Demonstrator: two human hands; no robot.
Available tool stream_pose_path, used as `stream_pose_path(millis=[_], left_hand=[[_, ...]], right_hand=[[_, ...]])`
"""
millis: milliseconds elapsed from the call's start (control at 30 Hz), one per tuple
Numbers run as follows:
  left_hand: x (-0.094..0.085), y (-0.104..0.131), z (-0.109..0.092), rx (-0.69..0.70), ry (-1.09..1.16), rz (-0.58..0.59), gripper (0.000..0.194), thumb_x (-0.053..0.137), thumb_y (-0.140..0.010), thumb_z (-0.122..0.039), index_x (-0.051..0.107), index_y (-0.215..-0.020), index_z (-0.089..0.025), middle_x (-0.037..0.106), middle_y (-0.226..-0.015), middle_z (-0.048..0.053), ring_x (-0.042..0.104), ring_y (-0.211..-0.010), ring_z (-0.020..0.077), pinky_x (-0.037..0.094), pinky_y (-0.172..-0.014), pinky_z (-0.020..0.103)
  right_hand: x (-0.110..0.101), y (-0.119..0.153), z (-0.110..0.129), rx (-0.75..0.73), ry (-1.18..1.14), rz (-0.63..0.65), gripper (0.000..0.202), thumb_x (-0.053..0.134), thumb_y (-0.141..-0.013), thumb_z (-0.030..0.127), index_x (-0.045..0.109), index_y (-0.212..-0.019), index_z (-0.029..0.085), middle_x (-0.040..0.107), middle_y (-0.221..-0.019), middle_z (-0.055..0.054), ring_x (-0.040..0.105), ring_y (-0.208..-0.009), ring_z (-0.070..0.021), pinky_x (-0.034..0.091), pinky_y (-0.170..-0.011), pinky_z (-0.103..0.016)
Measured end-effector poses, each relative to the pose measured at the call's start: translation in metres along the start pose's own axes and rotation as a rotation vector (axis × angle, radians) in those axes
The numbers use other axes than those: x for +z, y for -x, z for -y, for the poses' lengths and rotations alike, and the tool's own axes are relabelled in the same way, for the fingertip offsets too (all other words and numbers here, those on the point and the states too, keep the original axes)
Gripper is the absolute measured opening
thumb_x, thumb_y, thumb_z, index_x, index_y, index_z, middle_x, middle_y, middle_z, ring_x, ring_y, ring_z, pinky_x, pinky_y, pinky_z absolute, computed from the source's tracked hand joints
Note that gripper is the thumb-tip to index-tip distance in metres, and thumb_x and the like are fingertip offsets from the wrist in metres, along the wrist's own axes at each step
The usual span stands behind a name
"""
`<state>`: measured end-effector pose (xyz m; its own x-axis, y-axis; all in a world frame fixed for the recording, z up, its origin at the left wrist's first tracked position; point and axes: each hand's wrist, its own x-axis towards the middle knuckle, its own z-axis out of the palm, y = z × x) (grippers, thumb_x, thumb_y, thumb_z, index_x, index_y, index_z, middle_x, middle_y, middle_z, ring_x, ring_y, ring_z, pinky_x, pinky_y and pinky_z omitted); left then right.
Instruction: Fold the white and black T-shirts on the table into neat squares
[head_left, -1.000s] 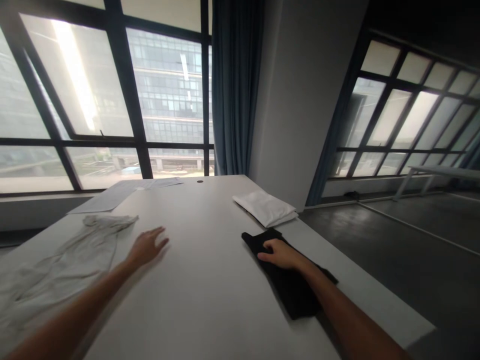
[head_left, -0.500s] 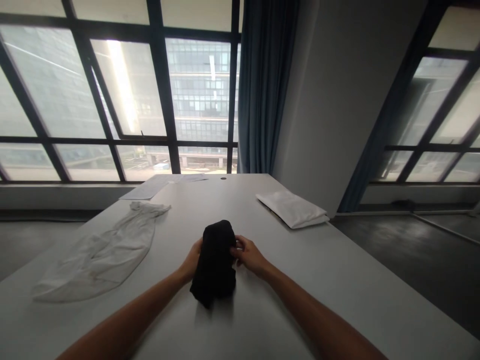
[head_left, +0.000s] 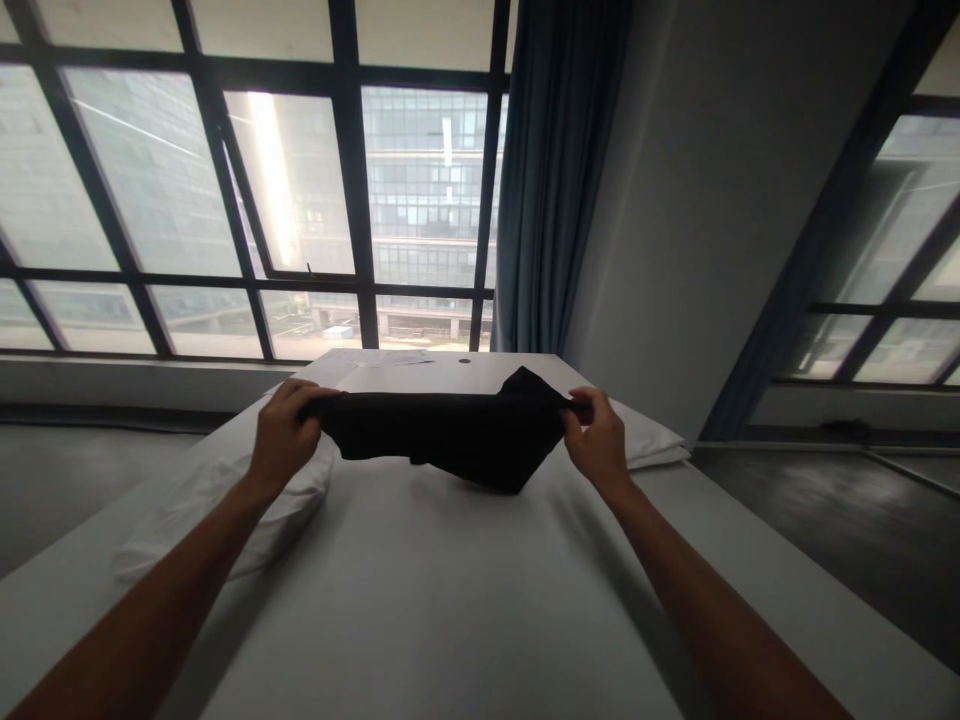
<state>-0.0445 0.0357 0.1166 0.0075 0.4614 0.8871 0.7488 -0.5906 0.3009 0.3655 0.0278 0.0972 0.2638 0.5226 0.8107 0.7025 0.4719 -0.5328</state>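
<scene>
A black cloth [head_left: 450, 425] is stretched sideways above the table, its upper edge pulled straight. My left hand [head_left: 289, 430] pinches its left end, fingers closed. At the other end my right hand [head_left: 596, 430] grips the cloth between thumb and fingers. A loose corner sticks up near the right hand, and the lower part hangs down in a point on that side. I cannot tell what kind of garment or cloth it is.
The white table [head_left: 450, 620] stretches toward the windows. Crumpled white fabric [head_left: 281, 525] lies partly behind my left arm. A flat white package [head_left: 651, 440] rests at right, partly hidden by my right hand. Papers [head_left: 397, 357] lie at the far left, and a blue curtain [head_left: 544, 180] hangs behind.
The black cloth was a compact bundle between my hands near the table. My hands have moved apart and upward, spreading it wide. The view has turned slightly left.
</scene>
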Motion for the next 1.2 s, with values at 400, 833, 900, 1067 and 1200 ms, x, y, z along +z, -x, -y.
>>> stream_pose_path(millis=[400, 833, 900, 1067, 1200], left_hand=[[-0.003, 0.038, -0.018, -0.29, 0.502, 1.315, 0.057, 0.051, -0.085, -0.063, 0.065, -0.12, -0.02, 0.072, -0.112, 0.012, 0.068, -0.1, 0.0291, 0.052, -0.09, 0.042], [0.033, 0.093, 0.012, -0.133, -0.097, 1.138, 0.032, 0.063, -0.08, -0.03, 0.064, -0.111, -0.021, 0.067, -0.117, 0.01, 0.062, -0.11, 0.0298, 0.046, -0.098, 0.043], [0.034, 0.096, 0.002, -0.104, 0.035, 1.172, 0.028, 0.069, -0.075, -0.028, 0.064, -0.102, -0.02, 0.063, -0.123, 0.01, 0.06, -0.112, 0.0281, 0.046, -0.098, 0.04], [0.04, 0.1, -0.048, -0.017, 0.17, 1.312, 0.046, 0.079, -0.065, -0.02, 0.061, -0.107, -0.023, 0.062, -0.126, 0.007, 0.059, -0.113, 0.0274, 0.047, -0.098, 0.038], [0.022, 0.066, -0.058, 0.154, 0.123, 1.401, 0.044, 0.067, -0.071, -0.012, 0.067, -0.112, -0.027, 0.069, -0.113, 0.001, 0.065, -0.103, 0.0225, 0.049, -0.093, 0.031]], right_hand=[[0.008, 0.044, 0.016, 0.081, 0.353, 1.036, 0.071, 0.066, -0.082, 0.054, 0.049, -0.143, 0.022, 0.067, -0.124, -0.012, 0.065, -0.106, -0.0279, 0.049, -0.088, -0.036], [-0.023, 0.013, -0.047, 0.372, 1.039, 0.68, 0.034, 0.054, -0.086, 0.021, 0.064, -0.117, 0.01, 0.067, -0.111, -0.022, 0.065, -0.105, -0.0337, 0.049, -0.083, -0.04], [-0.025, 0.014, -0.052, 0.315, 1.052, 0.833, 0.044, 0.062, -0.079, 0.018, 0.063, -0.122, 0.012, 0.061, -0.123, -0.023, 0.059, -0.116, -0.0358, 0.048, -0.09, -0.044], [0.018, 0.036, -0.044, 0.186, 0.668, 1.308, 0.067, 0.079, -0.064, 0.023, 0.061, -0.128, 0.025, 0.054, -0.139, -0.011, 0.056, -0.123, -0.0274, 0.046, -0.098, -0.034], [0.052, 0.027, -0.026, 0.317, 0.702, 1.486, 0.03, 0.076, -0.069, 0.023, 0.073, -0.099, 0.021, 0.071, -0.102, -0.008, 0.067, -0.1, -0.0263, 0.052, -0.084, -0.033]])
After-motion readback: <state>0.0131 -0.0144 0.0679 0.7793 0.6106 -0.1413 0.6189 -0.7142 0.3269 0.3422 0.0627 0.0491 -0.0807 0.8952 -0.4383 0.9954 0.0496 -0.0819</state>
